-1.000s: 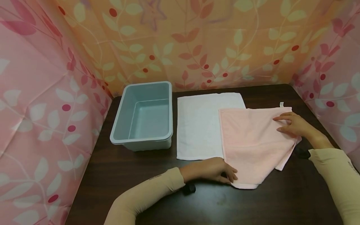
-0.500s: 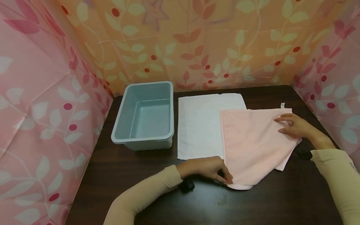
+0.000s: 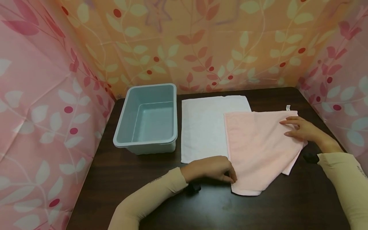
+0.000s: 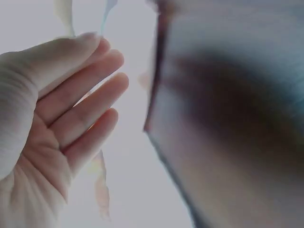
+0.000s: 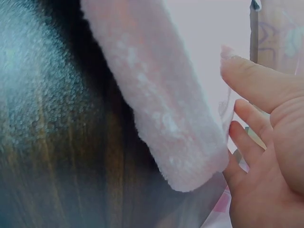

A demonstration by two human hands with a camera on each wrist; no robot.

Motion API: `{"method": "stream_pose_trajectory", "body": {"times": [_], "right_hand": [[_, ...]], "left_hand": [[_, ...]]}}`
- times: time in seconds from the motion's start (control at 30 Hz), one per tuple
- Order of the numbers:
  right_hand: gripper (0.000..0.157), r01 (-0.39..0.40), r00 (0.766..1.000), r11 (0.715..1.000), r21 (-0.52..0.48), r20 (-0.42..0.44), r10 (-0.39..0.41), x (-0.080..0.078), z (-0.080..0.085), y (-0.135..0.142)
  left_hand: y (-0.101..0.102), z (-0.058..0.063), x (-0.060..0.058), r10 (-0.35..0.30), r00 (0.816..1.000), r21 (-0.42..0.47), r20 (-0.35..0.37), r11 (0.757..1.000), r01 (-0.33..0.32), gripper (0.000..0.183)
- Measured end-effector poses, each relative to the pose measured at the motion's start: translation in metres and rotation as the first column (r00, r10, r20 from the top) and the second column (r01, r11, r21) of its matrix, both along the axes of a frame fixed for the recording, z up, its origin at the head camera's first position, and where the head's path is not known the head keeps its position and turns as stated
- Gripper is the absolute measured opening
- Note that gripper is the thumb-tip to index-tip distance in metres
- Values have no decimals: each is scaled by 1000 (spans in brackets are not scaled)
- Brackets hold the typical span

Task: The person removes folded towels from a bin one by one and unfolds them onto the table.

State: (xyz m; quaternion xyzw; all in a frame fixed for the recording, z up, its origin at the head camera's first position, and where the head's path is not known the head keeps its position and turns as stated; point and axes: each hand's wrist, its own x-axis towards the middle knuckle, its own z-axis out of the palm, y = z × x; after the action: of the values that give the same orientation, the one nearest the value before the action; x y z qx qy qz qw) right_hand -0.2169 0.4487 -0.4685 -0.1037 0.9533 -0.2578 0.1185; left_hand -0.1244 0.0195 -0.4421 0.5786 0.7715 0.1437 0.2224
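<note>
A pale pink towel (image 3: 256, 143) lies on the dark table, overlapping the right part of a flat white towel (image 3: 204, 127). One of its right-hand corners shows beneath it, and a small tag stands at its far edge. At the near left edge of the pink towel, my left hand (image 3: 211, 167) pinches the cloth between thumb and forefinger. The other fingers of my left hand (image 4: 80, 104) lie loosely bent in the left wrist view. Over on the right, my right hand (image 3: 303, 129) rests on the pink towel with fingers and thumb spread. The towel's thick folded edge (image 5: 156, 104) fills the right wrist view.
To the left stands a grey-blue plastic bin (image 3: 149, 142), with nothing visible inside. Flowered cloth walls (image 3: 207, 48) surround the wooden table (image 3: 161, 198) at the back and both sides. Black wrist cameras sit under both wrists.
My left hand has shifted slightly left and up along the pink towel's near left edge. That near corner has been drawn a little to the left. My right hand stays in place.
</note>
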Motion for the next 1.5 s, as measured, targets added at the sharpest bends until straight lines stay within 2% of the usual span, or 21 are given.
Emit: {"method": "stream_pose_trajectory", "body": {"times": [0.07, 0.13, 0.23, 0.3, 0.4, 0.5, 0.63, 0.73, 0.9, 1.1, 1.23, 1.4, 1.5], "right_hand": [[63, 4, 1000, 1000, 0, 0, -4, 1, 0, 1], [63, 10, 1000, 1000, -2, 3, -10, 2, 1, 2], [64, 14, 1000, 1000, 8, -6, -14, 4, 2, 1], [64, 21, 1000, 1000, 17, -14, -21, 5, 4, -2], [63, 52, 998, 998, 34, -48, -51, 7, 6, -6], [62, 101, 992, 995, 10, -75, -100, 12, 11, -13], [67, 119, 991, 992, -48, -54, -121, 21, 18, -20], [68, 139, 989, 987, -76, -49, -143, 28, 24, -24], [58, 193, 969, 976, -101, -138, -206, 40, 31, -19], [41, 214, 951, 958, -188, -182, -248, 51, 21, 5], [36, 227, 949, 961, -155, -187, -254, 58, 15, 16], [35, 264, 923, 958, -112, -259, -285, 59, 10, 22], [37, 299, 911, 951, -76, -273, -308, 59, 7, 26]], "left_hand": [[5, 4, -9, 45, 999, 48, -9, 998, -45, 19], [11, 8, -20, 120, 993, 82, -21, 990, -118, 24], [21, 9, -36, 244, 967, 80, -71, 968, -238, 34], [28, 6, -45, 300, 947, 49, -118, 954, -296, 43], [34, -3, -56, 338, 923, 6, -183, 939, -343, 56], [37, -14, -63, 353, 906, -12, -236, 931, -366, 66], [35, -24, -67, 366, 888, -34, -280, 920, -390, 76], [33, -26, -68, 371, 886, -47, -279, 916, -399, 79], [31, -26, -69, 378, 884, -49, -276, 913, -406, 78], [32, -26, -70, 376, 891, -48, -254, 916, -399, 78], [33, -27, -69, 366, 897, -49, -248, 920, -389, 77], [35, -27, -69, 354, 900, -54, -255, 924, -379, 77], [36, -28, -69, 346, 902, -50, -260, 928, -370, 77]]}}
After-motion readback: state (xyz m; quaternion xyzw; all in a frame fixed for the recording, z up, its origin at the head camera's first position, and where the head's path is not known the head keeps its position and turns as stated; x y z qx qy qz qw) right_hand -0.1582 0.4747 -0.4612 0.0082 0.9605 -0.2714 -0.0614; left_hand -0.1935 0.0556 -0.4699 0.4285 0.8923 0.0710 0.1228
